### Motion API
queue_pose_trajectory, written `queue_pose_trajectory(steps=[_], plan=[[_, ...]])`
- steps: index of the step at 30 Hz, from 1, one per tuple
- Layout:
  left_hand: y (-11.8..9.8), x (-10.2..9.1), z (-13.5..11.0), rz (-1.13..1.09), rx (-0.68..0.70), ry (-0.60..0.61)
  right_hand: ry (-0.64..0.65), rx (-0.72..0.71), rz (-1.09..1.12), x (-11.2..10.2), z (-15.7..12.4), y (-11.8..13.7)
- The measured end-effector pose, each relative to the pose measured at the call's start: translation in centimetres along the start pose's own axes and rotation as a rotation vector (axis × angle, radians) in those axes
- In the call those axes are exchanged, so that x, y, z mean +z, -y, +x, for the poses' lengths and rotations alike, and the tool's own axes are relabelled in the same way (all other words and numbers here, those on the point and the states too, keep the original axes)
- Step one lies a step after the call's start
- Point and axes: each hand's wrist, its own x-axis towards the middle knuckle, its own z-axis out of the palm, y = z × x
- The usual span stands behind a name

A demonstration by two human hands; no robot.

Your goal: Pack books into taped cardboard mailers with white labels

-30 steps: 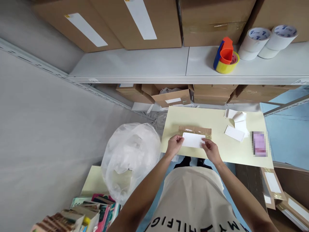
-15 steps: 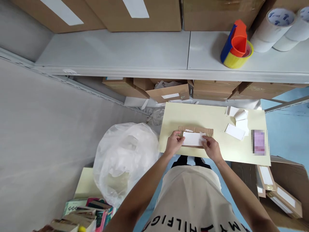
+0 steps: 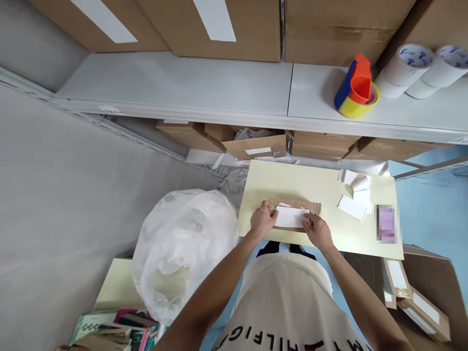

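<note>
Holding a label over a box

Pinches the right end of the label between the fingers of the right hand. Grasps the left end with the left hand, apparently also touching the left end of the box. Holds the label lengthwise above the box, nearer its near side, at the near edge of the surface and left of its middle. Cannot tell whether already lying flat on the box or just above it.

Grips by both ends rather than the middle, probably to hold the strip straight and free of twist. Likely steadies the box against sliding with that left contact. Works close to the body, presumably for an even reach with both arms.

To the right of the box and apart from it, loose slips; farther right, a purple thing, too pixelated to identify. Beyond the far edge, on a shelf, a tape dispenser and tape rolls. Beside the left forearm, a plastic bag, bulky enough to crowd a wide sweep of that arm. At near right, partly under the surface, a carton with labelled boxes inside.
</note>
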Motion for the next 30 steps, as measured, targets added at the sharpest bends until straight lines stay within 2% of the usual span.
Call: queue_pose_trajectory(steps=[4,6,8,10,12,13,15,18,21,24,27,30], plan=[[-0.3,-1.0,0.1,0.162,-0.008,-0.03,0.104,0.046,-0.157,-1.3,-0.1,0.8],[-0.2,-1.5,-0.1,0.195,0.06,-0.071,0.114,0.042,-0.23,-1.9,-0.2,0.9],[0.0,-1.6,-0.4,0.209,0.241,-0.133,0.051,-0.057,-0.293,-2.2,-0.4,1.1],[0.1,-1.0,-0.9,0.209,0.508,-0.163,-0.035,-0.241,-0.336,-2.0,-0.4,1.2],[-0.1,0.1,-1.3,0.22,0.745,-0.132,-0.061,-0.433,-0.357,-1.5,-0.3,1.4],[-0.1,0.7,-1.4,0.236,0.812,-0.11,-0.045,-0.49,-0.368,-1.1,-0.2,1.4],[0.2,1.9,-1.3,0.282,0.835,-0.084,0.025,-0.505,-0.412,-0.3,0.0,1.2],[1.3,2.7,-1.0,0.334,0.754,-0.102,0.09,-0.394,-0.526,0.4,0.1,-0.4],[2.7,2.5,-1.3,0.381,0.72,-0.153,-0.014,-0.358,-0.602,0.7,-0.2,-2.3],[2.9,2.7,-2.4,0.426,0.764,-0.176,-0.12,-0.453,-0.606,1.3,-0.7,-2.8],[2.3,4.0,-3.6,0.451,0.873,-0.121,-0.052,-0.589,-0.594,2.5,-1.1,-2.2],[2.1,5.3,-4.3,0.458,0.878,-0.091,0.038,-0.613,-0.589,3.5,-1.4,-1.9]])
